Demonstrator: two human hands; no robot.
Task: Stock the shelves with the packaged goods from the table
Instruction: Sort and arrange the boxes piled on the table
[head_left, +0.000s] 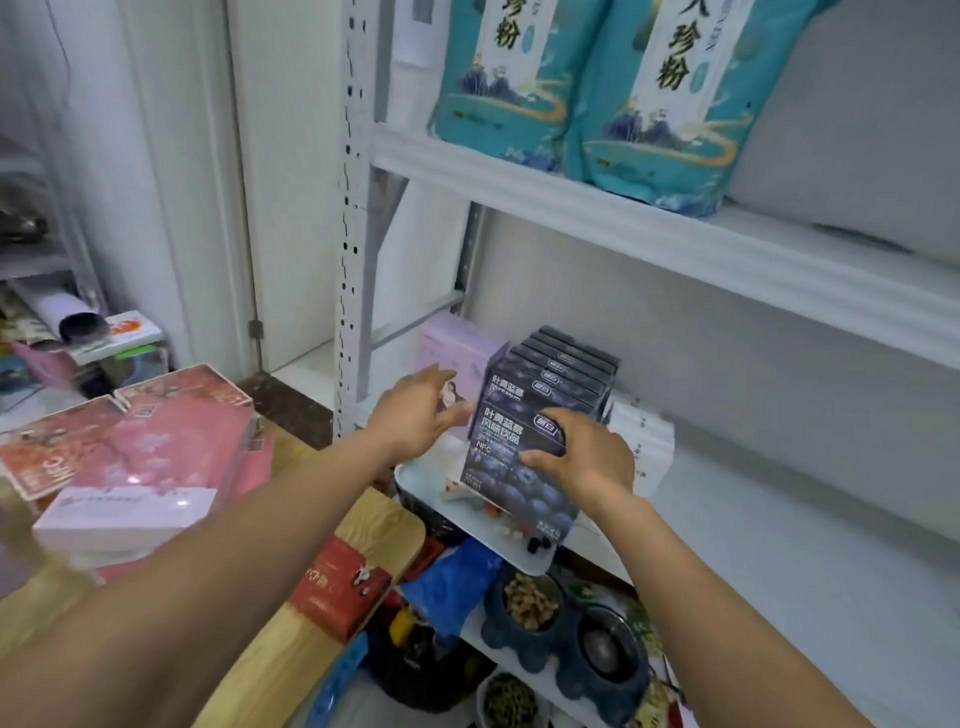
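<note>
- A dark blueberry-print box is held upright at the near edge of the middle shelf, as the front one of a row of like boxes that runs away toward the back.
- The right hand is laid over the box's right face and edge, its fingers clasped on the box; it seems to be steadied there so that it stands square against the row.
- The left hand is held open at the left of the row, its fingers spread and grasping nothing; whether the boxes are touched cannot be told. Likely it is kept there as a stop, so the row does not tip left.
- A pale lilac box stands behind the left hand, and white boxes lie right of the row.
- Two teal bags are leaned on the upper shelf.
- More stock is left on the wooden desk at the near left: pink boxes in a loose pile and a red box.
</note>
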